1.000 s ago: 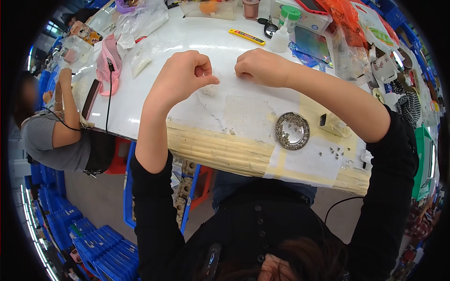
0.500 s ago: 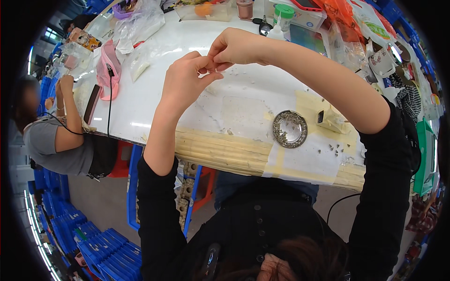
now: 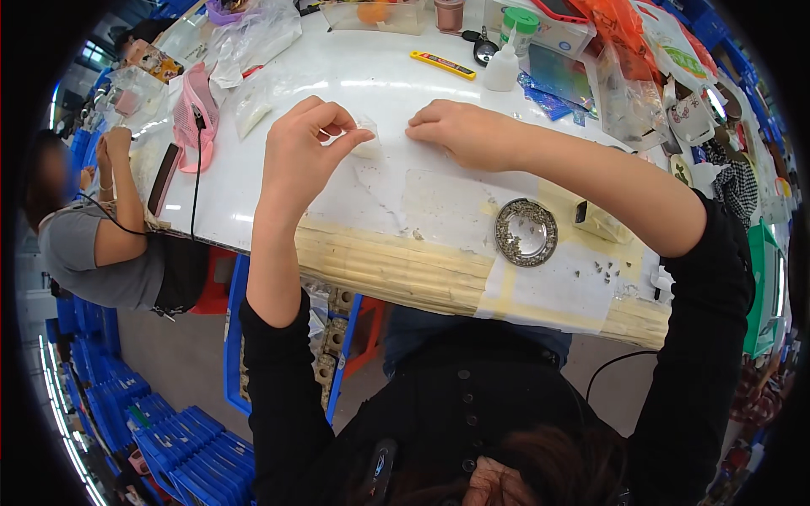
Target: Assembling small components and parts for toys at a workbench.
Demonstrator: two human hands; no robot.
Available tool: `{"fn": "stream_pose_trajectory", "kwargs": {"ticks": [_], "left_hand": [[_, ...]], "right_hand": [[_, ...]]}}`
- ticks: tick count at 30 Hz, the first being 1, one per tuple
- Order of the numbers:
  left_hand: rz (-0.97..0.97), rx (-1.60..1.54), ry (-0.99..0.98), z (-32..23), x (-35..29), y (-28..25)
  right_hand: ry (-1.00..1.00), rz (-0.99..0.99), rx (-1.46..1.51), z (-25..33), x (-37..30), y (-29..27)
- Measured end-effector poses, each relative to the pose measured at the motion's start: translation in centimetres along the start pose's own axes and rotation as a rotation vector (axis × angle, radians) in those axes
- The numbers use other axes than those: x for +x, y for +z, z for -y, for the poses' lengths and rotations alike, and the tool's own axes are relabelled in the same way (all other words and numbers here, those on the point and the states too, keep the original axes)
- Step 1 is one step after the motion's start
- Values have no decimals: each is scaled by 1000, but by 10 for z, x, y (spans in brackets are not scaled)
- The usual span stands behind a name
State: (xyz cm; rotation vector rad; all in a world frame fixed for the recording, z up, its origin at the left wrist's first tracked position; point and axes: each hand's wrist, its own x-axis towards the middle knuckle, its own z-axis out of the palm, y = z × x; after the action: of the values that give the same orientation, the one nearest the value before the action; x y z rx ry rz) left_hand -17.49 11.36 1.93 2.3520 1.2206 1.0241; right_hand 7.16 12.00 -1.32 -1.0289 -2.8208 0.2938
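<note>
Head view: the left hand (image 3: 305, 153) pinched a small clear bag (image 3: 368, 147) between thumb and fingertip, over the white tabletop (image 3: 346, 72). The right hand (image 3: 464, 135) sat near it, fingers together; whether they gripped anything could not be told. A metal dish (image 3: 531, 243) stood nearer the body.

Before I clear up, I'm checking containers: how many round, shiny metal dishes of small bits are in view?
1: the round, shiny metal dish on the white table, nearer the body than the bare right hand. Others may be hidden in the background clutter.
</note>
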Motion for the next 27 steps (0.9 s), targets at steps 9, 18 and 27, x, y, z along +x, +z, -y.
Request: {"fn": "stream_pose_trajectory", "kwargs": {"ticks": [9,18,27], "left_hand": [[25,-27,9,-4,-4,1],[29,-73,23,-3,-4,10],[49,-41,1,-9,-4,10]], "right_hand": [[129,-1,27,-7,-43,-14],[-192,14,-189,17,-19,-1],[-383,26,-280,-2,-33,-4]]}}
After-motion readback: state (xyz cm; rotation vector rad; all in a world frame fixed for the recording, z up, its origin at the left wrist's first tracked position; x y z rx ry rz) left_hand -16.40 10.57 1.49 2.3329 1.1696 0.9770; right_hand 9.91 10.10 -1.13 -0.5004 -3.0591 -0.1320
